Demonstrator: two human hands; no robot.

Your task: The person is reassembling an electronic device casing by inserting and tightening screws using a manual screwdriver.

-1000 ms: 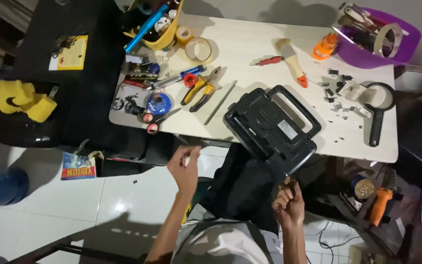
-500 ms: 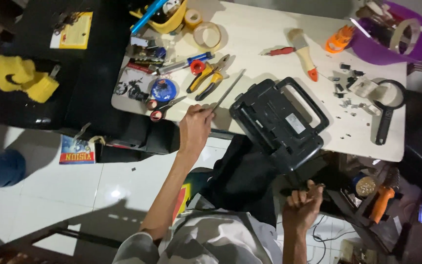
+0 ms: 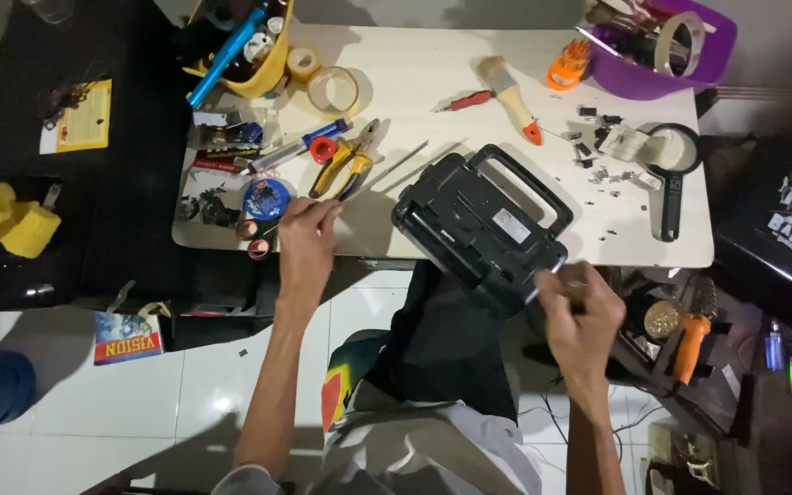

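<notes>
Left hand [image 3: 307, 240] is out over the near edge of the white rectangular table [image 3: 433, 82], fingers pinched together at the tip around the near end of a thin grey metal rod [image 3: 394, 168], or so it looks; the contact is small and partly shaded, so whether it is truly gripped or only touched I cannot tell for sure. That rod lies on the tabletop with its long axis running diagonally, from the fingertips up and away to the right, towards the black plastic boxy device with a carrying handle [image 3: 480, 225]. Just beyond the knuckles sit the yellow-handled pliers [image 3: 348, 165], and to the hand's left a round blue spool [image 3: 266, 198].

Over to the right hand [image 3: 581, 314]: it is loosely curled below the table's edge, fingers closed on a slim light-coloured tool [image 3: 545, 280] whose tip points up and left at the near right corner of the black device. The device itself rests tilted across the table's front edge, handle on the far side, overhanging towards the person's lap.

So the rod is the left hand's business, right at its fingertips; the right hand is well apart from it, with the device between them. Further back lie a wooden-handled brush with an orange tip [image 3: 509, 93] and a purple plastic tub [image 3: 680, 55].
</notes>
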